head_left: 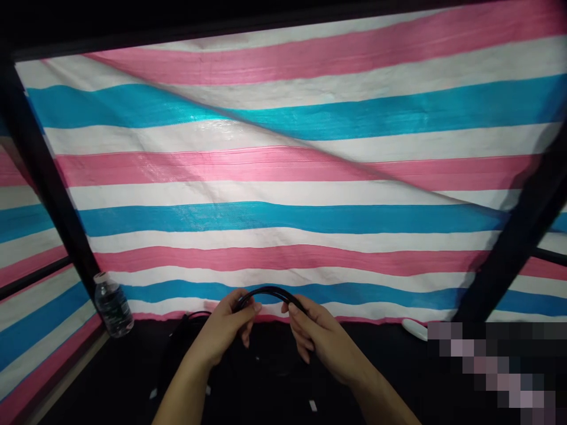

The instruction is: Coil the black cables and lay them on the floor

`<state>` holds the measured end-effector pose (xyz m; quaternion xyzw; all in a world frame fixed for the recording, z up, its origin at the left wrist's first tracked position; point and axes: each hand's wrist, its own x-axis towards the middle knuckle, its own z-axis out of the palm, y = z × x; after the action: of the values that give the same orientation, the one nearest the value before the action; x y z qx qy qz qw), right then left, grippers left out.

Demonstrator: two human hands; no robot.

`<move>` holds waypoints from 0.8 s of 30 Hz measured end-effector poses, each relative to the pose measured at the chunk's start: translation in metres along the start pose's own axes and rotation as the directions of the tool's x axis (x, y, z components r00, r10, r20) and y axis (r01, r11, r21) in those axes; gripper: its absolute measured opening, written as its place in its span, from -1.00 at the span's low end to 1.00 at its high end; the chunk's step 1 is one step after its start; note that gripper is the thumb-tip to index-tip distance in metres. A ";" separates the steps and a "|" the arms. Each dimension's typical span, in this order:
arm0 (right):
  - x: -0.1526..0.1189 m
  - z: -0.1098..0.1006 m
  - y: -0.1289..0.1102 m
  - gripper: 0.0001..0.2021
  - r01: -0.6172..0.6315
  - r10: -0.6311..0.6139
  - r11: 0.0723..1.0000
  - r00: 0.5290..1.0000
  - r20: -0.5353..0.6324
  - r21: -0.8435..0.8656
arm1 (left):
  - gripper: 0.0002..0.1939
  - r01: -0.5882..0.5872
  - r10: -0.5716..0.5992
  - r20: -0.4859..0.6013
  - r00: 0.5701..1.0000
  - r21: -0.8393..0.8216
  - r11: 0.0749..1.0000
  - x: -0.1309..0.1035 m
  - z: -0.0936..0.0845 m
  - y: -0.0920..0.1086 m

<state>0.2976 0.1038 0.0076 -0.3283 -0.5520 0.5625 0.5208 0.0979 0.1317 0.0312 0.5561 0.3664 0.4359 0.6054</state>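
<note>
A black cable (270, 290), looped in more than one strand, arches up between my two hands above the dark table. My left hand (231, 323) pinches one side of the bend between thumb and fingers. On the other side, my right hand (315, 330) grips the strands with its thumb on top. The lower parts of the cable are lost against the black surface. More black cable (197, 314) lies in a dark heap behind my left forearm, hard to make out.
A clear plastic bottle (114, 306) stands at the table's back left corner. Small white pieces (313, 406) lie on the black table (270, 389). A white object (414, 329) sits at the back right. Black frame posts and a striped sheet (283, 218) close off the back.
</note>
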 end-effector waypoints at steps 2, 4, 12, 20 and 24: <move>0.000 0.003 0.002 -0.64 -0.038 0.039 0.998 0.999 -0.021 0.049 | -0.61 0.008 -0.009 -0.035 0.999 -0.043 0.999 0.000 0.004 0.000; 0.001 0.003 0.003 -0.65 -0.043 0.044 0.995 0.999 -0.014 0.088 | -0.59 0.000 -0.010 -0.066 0.998 -0.154 0.988 -0.001 0.006 0.002; 0.000 0.007 0.001 -0.63 0.013 -0.028 0.974 0.998 0.062 0.228 | -0.44 -0.138 0.057 -0.187 0.981 -0.456 0.879 0.005 -0.001 0.001; 0.001 0.001 -0.004 -0.59 -0.001 0.013 0.981 0.998 -0.063 0.192 | -0.68 0.058 -0.066 -0.018 0.998 -0.298 0.953 -0.004 -0.002 0.004; 0.000 0.000 -0.007 -0.58 -0.008 0.040 0.979 0.987 -0.153 0.203 | -0.65 0.128 -0.106 0.110 0.988 -0.209 0.970 -0.010 -0.012 0.011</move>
<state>0.2991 0.1031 0.0148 -0.3238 -0.4456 0.5942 0.5861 0.0824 0.1265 0.0401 0.4853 0.3191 0.4088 0.7040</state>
